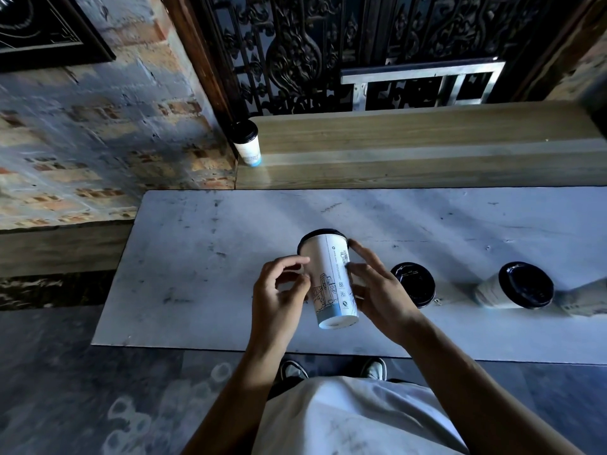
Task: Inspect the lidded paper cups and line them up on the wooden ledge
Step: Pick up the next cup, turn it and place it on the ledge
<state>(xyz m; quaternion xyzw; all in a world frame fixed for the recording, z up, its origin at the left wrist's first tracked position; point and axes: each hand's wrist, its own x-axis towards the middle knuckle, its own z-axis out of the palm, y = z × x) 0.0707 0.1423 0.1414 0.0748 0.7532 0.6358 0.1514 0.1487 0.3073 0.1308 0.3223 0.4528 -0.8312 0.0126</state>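
A white paper cup (330,277) with a black lid and a blue band at its base is held tilted over the white table, lid away from me. My left hand (279,290) touches its left side with the fingertips. My right hand (377,287) wraps its right side. One lidded cup (248,142) stands upright at the far left end of the wooden ledge (410,149). Two more lidded cups (414,284) (522,285) stand on the table to the right of my hands. Part of another cup (588,298) shows at the right edge.
The white table (197,274) runs along the ledge. A brick wall (82,142) lies to the left and a dark ornate metal grille (328,50) rises behind the ledge. A metal frame (420,83) leans against the grille. My shoes (331,369) show below the table's near edge.
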